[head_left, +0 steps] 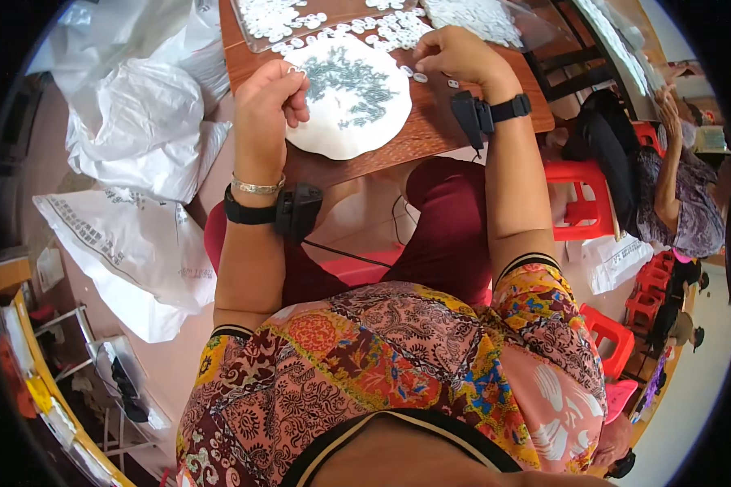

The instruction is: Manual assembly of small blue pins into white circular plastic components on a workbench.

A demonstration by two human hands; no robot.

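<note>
My left hand [270, 104] is closed over the left rim of a round white plate [329, 136], pinching a small white plastic ring piece [297, 71] between thumb and forefinger. Spread over the plate are many small dark metal pieces [351, 85], too fine to name. Beyond the plate's right edge my right hand [461, 58] hangs over the table, its fingers curled together; whatever they may hold is hidden. A few small white oval pieces [420, 78] lie just below those fingers. More white pieces [398, 31] are heaped at the plate's far side.
The brown wooden table [495, 114] carries clear trays of white pieces [471, 20] at its far side. Large white sacks [142, 122] stand at the left. To the right are a red stool [578, 199] and another person [682, 195]. Black devices are strapped to both my wrists.
</note>
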